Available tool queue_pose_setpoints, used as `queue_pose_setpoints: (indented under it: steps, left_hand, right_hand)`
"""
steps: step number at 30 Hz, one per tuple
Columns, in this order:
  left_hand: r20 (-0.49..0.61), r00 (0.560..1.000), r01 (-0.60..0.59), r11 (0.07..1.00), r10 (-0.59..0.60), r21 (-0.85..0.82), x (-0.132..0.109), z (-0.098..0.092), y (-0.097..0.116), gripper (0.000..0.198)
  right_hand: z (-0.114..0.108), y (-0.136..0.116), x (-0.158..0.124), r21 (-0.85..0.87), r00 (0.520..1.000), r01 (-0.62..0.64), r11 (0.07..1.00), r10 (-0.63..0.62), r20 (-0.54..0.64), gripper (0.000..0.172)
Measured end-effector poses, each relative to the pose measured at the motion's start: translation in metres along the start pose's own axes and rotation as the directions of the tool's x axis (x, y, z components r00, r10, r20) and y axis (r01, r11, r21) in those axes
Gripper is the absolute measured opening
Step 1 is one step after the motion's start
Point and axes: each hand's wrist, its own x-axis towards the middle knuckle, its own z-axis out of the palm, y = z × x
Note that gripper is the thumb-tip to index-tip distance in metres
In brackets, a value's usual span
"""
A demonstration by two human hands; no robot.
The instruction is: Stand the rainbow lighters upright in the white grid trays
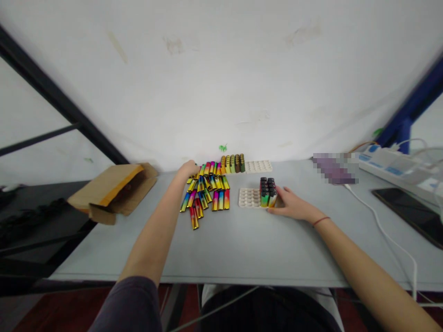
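My left hand (188, 168) reaches to the back left of a pile of shiny rainbow-coloured metallic lighter sleeves (207, 183). Its fingers look curled, and a small dark-green bit shows at their tips; what they hold is unclear. On the right, my right hand (292, 204) clasps the end of a white tray with round holes (248, 198), thumb in front and fingers behind. Black-topped lighters (268, 191) with coloured bodies stand upright in rows in that end, against my fingers. The tray's left part shows bare holes.
Behind, yellow to brown upright cylinders (232, 163) stand beside another white holed tray (259, 166). An opened cardboard box (114, 189) lies left. To the right are a pixelated purple item (334, 169), a white cable (380, 221), a black phone (410, 214) and a power strip (398, 168).
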Motion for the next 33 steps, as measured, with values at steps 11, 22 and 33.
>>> queue_pose_setpoints:
  steps: [11, 22, 33]
  left_hand:
    - [0.052, 0.999, 0.003, 0.986, -0.012, 0.167, -0.033, 0.012, 0.004, 0.046]
    - [-0.011, 1.000, 0.021, 0.981, -0.019, 0.192, -0.017, 0.020, -0.016, 0.047]
    - [0.018, 1.000, -0.015, 0.985, 0.012, 0.172, -0.025, 0.016, -0.023, 0.036]
  right_hand:
    - [0.001, 0.000, 0.000, -0.009, 1.000, -0.022, 1.000, 0.022, -0.001, 0.079]
    - [0.002, 0.001, 0.000, 0.003, 1.000, -0.012, 1.000, 0.012, -0.004, 0.079]
    - [0.001, -0.001, -0.001, -0.013, 0.999, -0.032, 0.999, 0.032, 0.000, 0.081]
